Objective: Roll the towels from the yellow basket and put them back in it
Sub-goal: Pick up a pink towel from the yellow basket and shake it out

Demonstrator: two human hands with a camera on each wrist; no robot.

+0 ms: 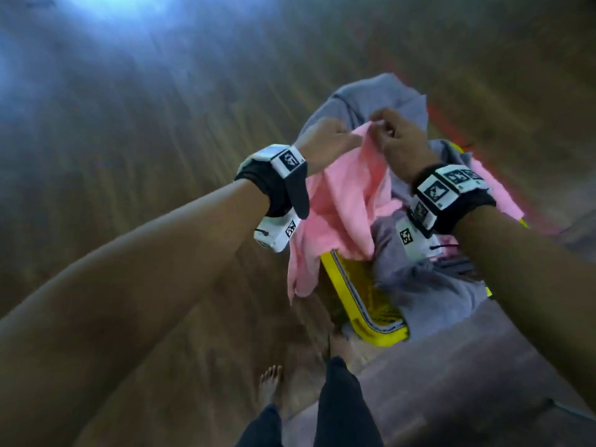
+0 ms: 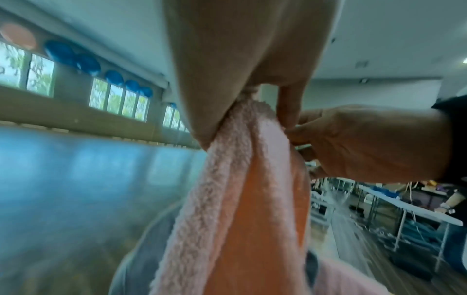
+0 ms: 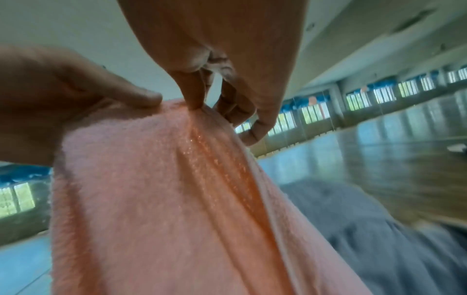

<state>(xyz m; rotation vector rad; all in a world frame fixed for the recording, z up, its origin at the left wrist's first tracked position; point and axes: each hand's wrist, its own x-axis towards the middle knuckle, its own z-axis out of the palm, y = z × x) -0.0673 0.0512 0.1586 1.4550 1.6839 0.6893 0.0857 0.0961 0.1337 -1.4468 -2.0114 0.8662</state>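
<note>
A pink towel (image 1: pixel 342 208) hangs in the air above the yellow basket (image 1: pixel 364 301). My left hand (image 1: pixel 325 137) pinches its top edge, and my right hand (image 1: pixel 400 137) pinches the same edge close beside it. In the left wrist view the pink towel (image 2: pixel 235 199) drops from my left hand (image 2: pixel 242 95), with my right hand (image 2: pixel 366 143) beside it. In the right wrist view my right hand (image 3: pixel 199 103) nips the pink towel (image 3: pixel 164 199), and my left hand's (image 3: pixel 76 95) thumb presses on the cloth. Grey towels (image 1: pixel 429 279) fill the basket.
The basket sits on a low greyish surface (image 1: pixel 467 382) at my right. Another grey towel (image 1: pixel 371 101) is draped over its far side. Wooden floor (image 1: pixel 129 156) spreads to the left and ahead. My bare foot (image 1: pixel 271 382) stands below. Tables with clutter (image 2: pixel 409 203) line the room's far side.
</note>
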